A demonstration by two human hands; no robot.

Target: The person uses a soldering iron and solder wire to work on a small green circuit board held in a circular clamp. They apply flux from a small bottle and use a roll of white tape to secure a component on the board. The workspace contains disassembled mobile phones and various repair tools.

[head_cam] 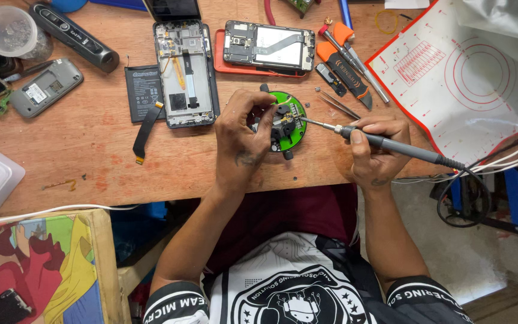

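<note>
Green round circuit board (293,123) lies near the front edge of the wooden workbench (91,150), with the left hand (242,139) curled over its left side, fingertips pinching a black part mounted on it. Right hand (376,150) grips a grey soldering iron (391,144), its tip touching the board. An opened phone (186,73) lies just left; tweezers (338,105) lie just right.

A worn wooden tabletop (91,150) with reddish stains fills the upper part of the view, evenly lit by soft daylight. Below its front edge a second wooden surface (106,252) sits at the lower left, covered with a colourful cartoon mat (37,264). At the lower right lies a pale concrete floor (481,264), with blue metal legs (517,195) standing on it.
</note>
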